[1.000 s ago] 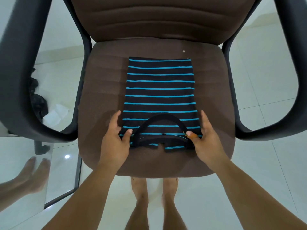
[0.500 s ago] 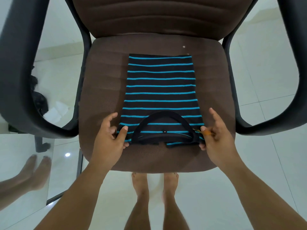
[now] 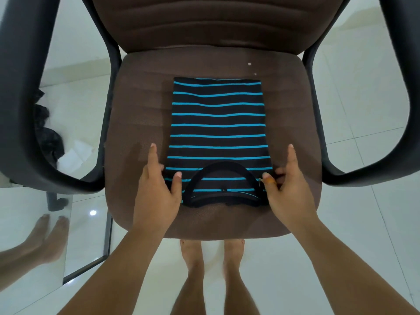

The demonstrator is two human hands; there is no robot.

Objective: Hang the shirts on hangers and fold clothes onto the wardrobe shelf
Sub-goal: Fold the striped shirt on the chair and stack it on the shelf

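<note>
A black shirt with blue stripes (image 3: 218, 130) lies folded into a narrow rectangle on the brown seat of an office chair (image 3: 136, 114), collar towards me. My left hand (image 3: 156, 189) pinches the shirt's near left corner, thumb on top and other fingers tucked under its edge, index finger pointing straight along the side. My right hand (image 3: 288, 189) pinches the near right corner the same way, thumb on the cloth by the collar, index finger stretched out.
The chair's black armrests (image 3: 29, 110) curve down on both sides and its brown backrest (image 3: 204, 21) rises behind. A dark crumpled cloth (image 3: 47, 135) and white paper lie on the tiled floor at left. A glass panel (image 3: 34, 242) at lower left reflects my arm. My bare feet stand under the seat's front edge.
Both hands slid outward from the collar to the shirt's near corners and took hold of them there. The shirt has stayed flat on the seat.
</note>
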